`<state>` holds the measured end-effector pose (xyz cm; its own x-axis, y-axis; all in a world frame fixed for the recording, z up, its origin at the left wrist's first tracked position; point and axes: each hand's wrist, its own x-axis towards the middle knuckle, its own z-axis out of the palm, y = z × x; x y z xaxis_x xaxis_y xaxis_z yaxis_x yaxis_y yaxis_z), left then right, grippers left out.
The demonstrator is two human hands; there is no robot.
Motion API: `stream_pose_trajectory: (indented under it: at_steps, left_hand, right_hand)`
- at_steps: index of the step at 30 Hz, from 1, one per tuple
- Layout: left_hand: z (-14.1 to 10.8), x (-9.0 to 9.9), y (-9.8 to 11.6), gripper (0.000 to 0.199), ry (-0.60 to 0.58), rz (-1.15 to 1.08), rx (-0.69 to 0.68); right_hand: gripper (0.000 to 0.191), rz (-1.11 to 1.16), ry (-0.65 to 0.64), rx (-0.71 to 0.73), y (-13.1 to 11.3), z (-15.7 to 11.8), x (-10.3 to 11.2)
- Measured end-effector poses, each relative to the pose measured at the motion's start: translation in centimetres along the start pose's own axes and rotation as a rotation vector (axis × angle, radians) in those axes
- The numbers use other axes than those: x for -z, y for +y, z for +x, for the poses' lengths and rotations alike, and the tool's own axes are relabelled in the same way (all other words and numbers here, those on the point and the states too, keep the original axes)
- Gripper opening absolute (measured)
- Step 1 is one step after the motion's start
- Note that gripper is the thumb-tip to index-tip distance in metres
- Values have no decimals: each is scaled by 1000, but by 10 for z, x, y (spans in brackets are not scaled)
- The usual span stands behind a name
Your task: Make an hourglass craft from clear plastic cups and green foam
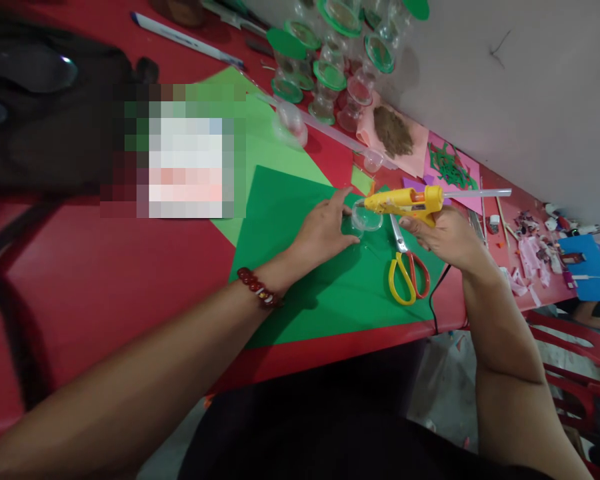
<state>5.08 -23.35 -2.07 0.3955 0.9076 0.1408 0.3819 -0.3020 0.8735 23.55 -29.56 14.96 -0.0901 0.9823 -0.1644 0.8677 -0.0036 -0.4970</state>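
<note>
My right hand [443, 237] is wrapped round the handle of a yellow hot glue gun [397, 202], with a clear glue stick [480, 193] poking out of its back. The gun's nozzle is over the rim of a small clear plastic cup [367, 219]. My left hand [327, 227], with a beaded bracelet on its wrist, has its thumb and fingers closed round the cup's left side. Under the cup lies a dark green sheet [290, 300]. Scissors [405, 270] with one yellow and one red handle rest on the sheet, just below the gun.
Clear cups with green lids [330, 73] stand stacked by the wall. Brown grains lie on a pink sheet [420, 143], beside green shreds [450, 163]. A black bag [45, 147] and a marker [185, 39] are at left. A black cord [433, 303] hangs over the table edge.
</note>
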Motion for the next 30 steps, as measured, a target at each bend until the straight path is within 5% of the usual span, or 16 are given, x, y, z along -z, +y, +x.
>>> stream_pose_trajectory:
  at_steps: [30]
  left_hand:
    - [1,4,8,103,-45,55,28]
  right_hand:
    - [76,4,2,30,-2,-1,-1]
